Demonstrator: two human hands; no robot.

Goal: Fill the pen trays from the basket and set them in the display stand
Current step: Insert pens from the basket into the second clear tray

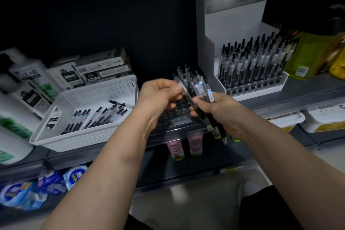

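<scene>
My right hand (pixel 220 112) grips a bundle of pens (pixel 202 89), clear barrels with black ends, fanned upward over a dark pen tray (pixel 176 115) full of holes on the shelf. My left hand (pixel 158 97) pinches one pen (pixel 183 92) at the bundle's left side. A few pens stand in the tray's back rows. The white basket (pixel 56 129) to the left holds several loose pens (pixel 97 115). At the right, the white display stand (pixel 233 24) carries a white tray (pixel 261 89) packed with upright pens.
Pen boxes (pixel 100 69) are stacked behind the basket, with white bottles (pixel 28 80) at far left. Green and yellow packs (pixel 308 56) stand right of the stand. Below the shelf edge are pink bottles (pixel 186 145), blue packets (pixel 37 188) and white tubs (pixel 317 121).
</scene>
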